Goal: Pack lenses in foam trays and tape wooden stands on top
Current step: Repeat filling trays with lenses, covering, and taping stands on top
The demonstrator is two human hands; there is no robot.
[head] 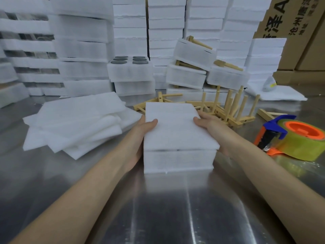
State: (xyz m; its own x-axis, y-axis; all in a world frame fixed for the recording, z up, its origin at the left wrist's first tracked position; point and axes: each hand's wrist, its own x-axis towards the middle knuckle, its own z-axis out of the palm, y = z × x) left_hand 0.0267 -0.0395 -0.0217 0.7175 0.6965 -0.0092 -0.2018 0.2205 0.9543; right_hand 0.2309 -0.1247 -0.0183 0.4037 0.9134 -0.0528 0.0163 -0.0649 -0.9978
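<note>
A white foam tray [178,161] sits on the metal table in front of me, covered by a thin foam sheet [177,127]. My left hand [143,131] grips the left side of the tray, thumb on the sheet. My right hand [211,127] grips the right side, thumb on top as well. Just behind the tray lies a pile of wooden stands [226,106]. A foam tray with dark round lenses [129,60] showing in its holes sits on a stack at the back. What is inside the tray I hold is hidden.
A tape dispenser [295,138] with an orange core and blue guard lies at the right. Loose foam sheets [75,122] are piled at the left. Stacks of foam trays [165,32] fill the back, some with wooden stands on top [193,53]. Cardboard boxes [299,32] stand at the far right.
</note>
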